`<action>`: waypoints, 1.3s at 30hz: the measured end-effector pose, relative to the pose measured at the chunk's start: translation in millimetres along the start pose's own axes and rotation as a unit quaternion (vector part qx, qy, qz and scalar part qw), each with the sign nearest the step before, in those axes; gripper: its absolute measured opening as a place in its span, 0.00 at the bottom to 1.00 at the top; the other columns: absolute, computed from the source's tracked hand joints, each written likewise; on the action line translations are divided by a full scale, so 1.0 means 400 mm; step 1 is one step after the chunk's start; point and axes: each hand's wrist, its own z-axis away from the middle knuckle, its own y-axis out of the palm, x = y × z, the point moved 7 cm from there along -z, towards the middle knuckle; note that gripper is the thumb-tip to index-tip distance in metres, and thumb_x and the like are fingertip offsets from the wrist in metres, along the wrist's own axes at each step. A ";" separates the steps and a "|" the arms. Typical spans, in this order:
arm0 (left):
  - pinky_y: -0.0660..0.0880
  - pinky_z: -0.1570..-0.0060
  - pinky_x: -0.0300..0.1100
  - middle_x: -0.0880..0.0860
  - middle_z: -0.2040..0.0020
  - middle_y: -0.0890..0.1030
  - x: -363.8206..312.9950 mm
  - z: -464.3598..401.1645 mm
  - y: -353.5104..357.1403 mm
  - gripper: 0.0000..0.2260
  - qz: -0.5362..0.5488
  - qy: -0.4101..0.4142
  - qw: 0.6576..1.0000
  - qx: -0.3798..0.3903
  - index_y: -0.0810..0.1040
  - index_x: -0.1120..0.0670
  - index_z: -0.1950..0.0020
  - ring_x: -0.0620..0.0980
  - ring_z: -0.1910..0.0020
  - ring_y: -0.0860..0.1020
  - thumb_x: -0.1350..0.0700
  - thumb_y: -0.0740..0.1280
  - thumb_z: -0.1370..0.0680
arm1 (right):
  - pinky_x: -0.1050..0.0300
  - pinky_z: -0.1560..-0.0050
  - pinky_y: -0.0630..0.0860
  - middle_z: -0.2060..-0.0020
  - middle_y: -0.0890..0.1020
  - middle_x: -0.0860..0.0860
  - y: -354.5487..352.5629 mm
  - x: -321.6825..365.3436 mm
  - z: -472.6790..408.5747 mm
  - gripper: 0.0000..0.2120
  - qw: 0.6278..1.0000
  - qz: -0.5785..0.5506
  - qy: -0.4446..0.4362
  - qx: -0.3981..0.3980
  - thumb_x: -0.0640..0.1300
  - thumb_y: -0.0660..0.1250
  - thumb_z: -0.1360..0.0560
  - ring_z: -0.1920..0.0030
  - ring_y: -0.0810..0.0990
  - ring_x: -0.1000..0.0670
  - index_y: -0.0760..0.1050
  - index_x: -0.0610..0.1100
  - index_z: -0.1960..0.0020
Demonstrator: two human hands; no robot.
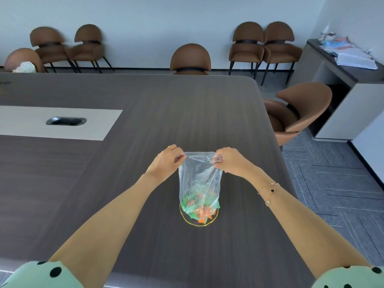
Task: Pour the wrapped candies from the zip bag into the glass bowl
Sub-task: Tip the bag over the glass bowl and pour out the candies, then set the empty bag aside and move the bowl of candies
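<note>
A clear plastic zip bag (198,179) hangs upright in the middle of the view, held by its top edge. My left hand (168,161) pinches the bag's upper left corner and my right hand (229,161) pinches the upper right corner. Green and orange wrapped candies (199,207) fill the bag's bottom. Directly under the bag stands a glass bowl with a yellow rim (188,220), mostly hidden behind the bag. An orange candy (201,220) shows inside the bowl's near edge.
The dark wood-grain table (128,183) has a pale inset strip with a metal cable hatch (66,121) at the left. Brown chairs (299,113) stand at the right edge and far end. A side cabinet with papers (353,59) is at the far right.
</note>
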 end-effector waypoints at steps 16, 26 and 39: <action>0.75 0.58 0.47 0.53 0.57 0.75 -0.029 -0.027 -0.088 0.06 -0.016 0.037 0.998 -0.043 0.78 0.54 0.55 0.50 0.62 0.73 0.54 0.64 0.21 | 0.58 0.57 0.71 0.53 0.78 0.40 -0.090 0.078 0.003 0.09 0.997 0.050 -0.043 -0.037 0.38 0.67 0.26 0.56 0.74 0.49 0.77 0.33 0.51; 0.76 0.65 0.42 0.51 0.62 0.81 0.001 0.036 -0.221 0.10 -0.191 0.188 0.951 -0.155 0.81 0.54 0.56 0.51 0.65 0.78 0.53 0.61 0.23 | 0.50 0.59 0.79 0.49 0.78 0.46 -0.046 0.204 0.035 0.09 0.956 0.117 -0.163 -0.214 0.36 0.64 0.25 0.50 0.77 0.47 0.77 0.42 0.46; 0.79 0.46 0.48 0.55 0.36 0.79 0.474 0.422 0.138 0.19 -0.230 -0.017 0.948 0.218 0.72 0.58 0.33 0.57 0.43 0.80 0.63 0.65 0.25 | 0.51 0.38 0.75 0.37 0.79 0.46 0.645 0.114 0.154 0.27 0.915 0.298 -0.242 0.123 0.56 0.67 0.28 0.37 0.78 0.46 0.73 0.42 0.34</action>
